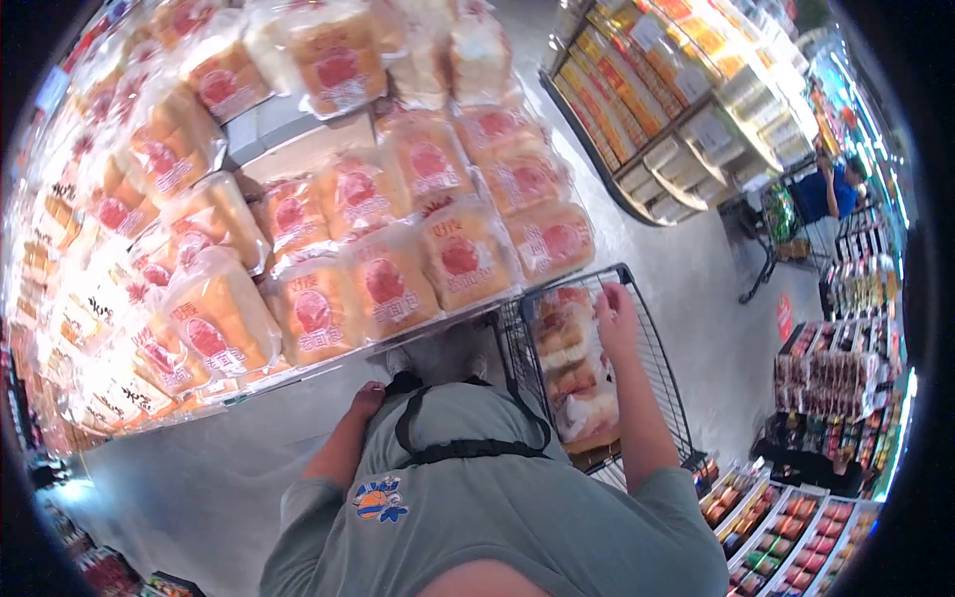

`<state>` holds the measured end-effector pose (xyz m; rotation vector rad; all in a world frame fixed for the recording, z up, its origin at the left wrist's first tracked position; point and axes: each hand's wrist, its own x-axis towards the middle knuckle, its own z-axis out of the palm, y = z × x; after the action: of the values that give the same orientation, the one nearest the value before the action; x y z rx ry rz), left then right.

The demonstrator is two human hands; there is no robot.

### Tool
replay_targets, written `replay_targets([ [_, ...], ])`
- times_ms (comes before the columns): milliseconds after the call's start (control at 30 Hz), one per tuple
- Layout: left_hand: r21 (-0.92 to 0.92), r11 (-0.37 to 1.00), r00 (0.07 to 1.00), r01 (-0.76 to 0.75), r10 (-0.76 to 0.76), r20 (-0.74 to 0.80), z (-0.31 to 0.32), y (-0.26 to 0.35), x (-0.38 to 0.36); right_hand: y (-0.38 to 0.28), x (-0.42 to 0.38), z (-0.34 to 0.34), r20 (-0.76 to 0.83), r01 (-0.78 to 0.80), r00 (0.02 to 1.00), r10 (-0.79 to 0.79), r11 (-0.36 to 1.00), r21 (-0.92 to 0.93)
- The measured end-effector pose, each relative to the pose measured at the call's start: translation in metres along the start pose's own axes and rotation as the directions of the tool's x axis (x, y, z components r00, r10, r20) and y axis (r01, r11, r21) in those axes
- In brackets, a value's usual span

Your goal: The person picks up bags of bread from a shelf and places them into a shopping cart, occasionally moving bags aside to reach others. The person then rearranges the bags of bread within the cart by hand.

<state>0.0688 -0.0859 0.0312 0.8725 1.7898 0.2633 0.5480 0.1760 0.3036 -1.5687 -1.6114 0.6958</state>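
My right hand (615,306) is over the far end of a black wire shopping cart (665,383). Its fingers are loosely bent and look apart, with nothing visible in them. Below it and to its left, bagged loaves of bread (577,383) in clear wrapping lie in the cart. My left hand (369,399) hangs low beside my body, in front of the bread display. Its fingers are curled in, and no object shows in them. Nearest to it above are wrapped loaves with red printing (316,310) along the display's front edge.
A large display of bagged bread (428,159) fills the upper left, with a grey bare patch (267,127) among the loaves. A rounded shelf unit (647,109) with yellow and red packages stands across the aisle. A person in blue (841,191) is beside another cart. Shelves of goods (796,527) line the lower right.
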Motion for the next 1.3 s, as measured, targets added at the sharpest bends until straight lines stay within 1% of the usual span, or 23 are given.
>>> replay_targets([
  [133,-0.081,0.996,0.996,-0.048,0.042,-0.08,-0.022,-0.016,0.004,-0.14,0.045,0.081,0.143,0.431,0.89,-0.432,0.901,0.044],
  [200,-0.179,0.984,0.995,-0.022,0.005,-0.095,-0.026,-0.04,0.016,-0.198,0.063,0.124,0.25,0.4,0.868,-0.43,0.902,0.162],
  [267,-0.209,0.978,0.993,-0.028,0.002,-0.122,-0.035,-0.06,0.016,-0.253,0.09,0.155,0.262,0.561,0.787,-0.558,0.825,0.07],
  [400,-0.201,0.967,0.966,-0.158,0.109,-0.236,-0.056,-0.089,-0.006,-0.292,0.207,0.221,0.147,0.533,0.827,-0.543,0.84,0.101],
  [433,-0.453,0.89,0.977,-0.053,-0.048,-0.208,-0.037,-0.144,0.028,-0.301,0.236,0.231,0.157,0.467,0.857,-0.491,0.869,0.166],
  [467,-0.462,0.885,0.976,-0.054,-0.052,-0.213,-0.042,-0.16,0.018,-0.311,0.253,0.241,0.172,0.396,0.883,-0.436,0.89,0.226],
  [500,-0.205,0.967,0.972,-0.153,0.11,-0.207,-0.047,-0.171,0.007,-0.329,0.253,0.247,0.179,0.402,0.878,-0.444,0.887,0.228],
  [567,0.176,0.953,0.936,-0.246,0.28,-0.212,-0.045,-0.2,-0.005,-0.366,0.257,0.253,0.318,-0.087,0.947,-0.056,0.905,0.417],
  [600,0.284,0.933,0.918,-0.222,0.298,-0.261,-0.038,-0.22,-0.009,-0.366,0.27,0.265,0.32,-0.081,0.946,-0.061,0.908,0.412],
  [633,0.277,0.935,0.919,-0.224,0.297,-0.26,-0.034,-0.23,-0.012,-0.357,0.286,0.282,0.233,0.124,0.951,-0.203,0.941,0.314],
  [667,-0.084,0.996,0.973,0.044,-0.061,-0.22,-0.03,-0.237,-0.017,-0.359,0.285,0.29,0.164,0.316,0.923,-0.348,0.929,0.195],
  [700,-0.403,0.852,0.921,0.333,-0.386,-0.056,-0.026,-0.242,-0.021,-0.36,0.285,0.291,0.172,0.311,0.923,-0.344,0.931,0.191],
  [733,-0.402,0.849,0.918,0.343,-0.394,-0.048,-0.022,-0.247,-0.024,-0.36,0.286,0.289,0.155,0.388,0.908,-0.388,0.921,0.034],
  [800,-0.263,0.928,0.959,0.264,-0.28,-0.028,-0.025,-0.249,-0.032,-0.37,0.278,0.284,0.144,0.442,0.894,-0.424,0.888,-0.127],
  [867,0.275,0.958,0.997,-0.077,0.07,0.036,-0.037,-0.226,-0.036,-0.372,0.268,0.276,0.195,0.567,0.822,-0.535,0.803,-0.185],
  [933,-0.121,0.984,0.985,0.127,-0.14,-0.105,-0.037,-0.205,-0.027,-0.385,0.248,0.276,0.202,0.612,0.787,-0.583,0.781,-0.129],
  [1000,-0.111,0.983,0.979,0.143,-0.158,-0.132,-0.046,-0.172,-0.019,-0.386,0.24,0.268,0.279,0.632,0.745,-0.606,0.775,-0.002],
  [1067,-0.395,0.892,0.975,-0.218,0.22,-0.041,-0.039,-0.206,0.03,-0.375,0.239,0.26,0.203,0.721,0.688,-0.697,0.689,-0.076],
  [1133,-0.109,0.986,0.989,-0.127,0.117,-0.09,-0.064,-0.143,0.019,-0.371,0.227,0.252,0.246,0.623,0.765,-0.596,0.781,-0.043],
  [1167,-0.105,0.988,0.992,-0.112,0.104,-0.075,-0.043,-0.174,0.061,-0.363,0.231,0.251,0.27,0.607,0.771,-0.577,0.794,-0.036],
  [1200,0.506,0.831,0.964,-0.232,0.265,0.007,-0.048,-0.197,0.078,-0.361,0.218,0.249,0.214,0.624,0.759,-0.615,0.781,0.029],
  [1267,0.577,0.769,0.954,-0.274,0.293,0.062,-0.07,-0.132,0.038,-0.342,0.204,0.218,0.208,0.596,0.79,-0.576,0.802,-0.041],
  [1300,0.184,0.96,0.978,-0.21,0.205,0.05,-0.062,-0.118,0.043,-0.341,0.192,0.195,0.204,0.595,0.794,-0.572,0.801,-0.072],
])
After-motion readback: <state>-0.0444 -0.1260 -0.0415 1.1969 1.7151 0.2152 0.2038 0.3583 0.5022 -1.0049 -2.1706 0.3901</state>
